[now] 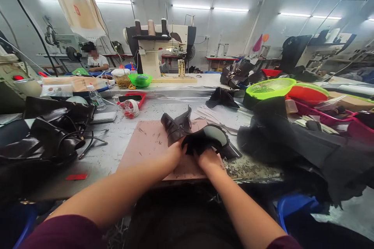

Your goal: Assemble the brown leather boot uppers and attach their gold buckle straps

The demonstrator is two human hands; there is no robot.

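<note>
A dark leather shoe upper (175,130) with a black lining lies over a pinkish board (140,144) on the bench. My left hand (177,152) is closed on its near left side, with the fingertips partly hidden by the black material. On the near right side, my right hand (209,159) grips the lining from below, its fingers mostly covered. A pale grey-green patch (217,135) shows inside the curved, opened-out part of the upper. White paper strips (214,118) lie just beyond the board.
Dark leather uppers (55,128) are heaped at left, black fabric pieces (304,148) at right. A bottle (96,99), red tray (137,99) and green baskets (270,87) stand around the bench. Behind are a sewing machine (152,54) and a seated person (96,60).
</note>
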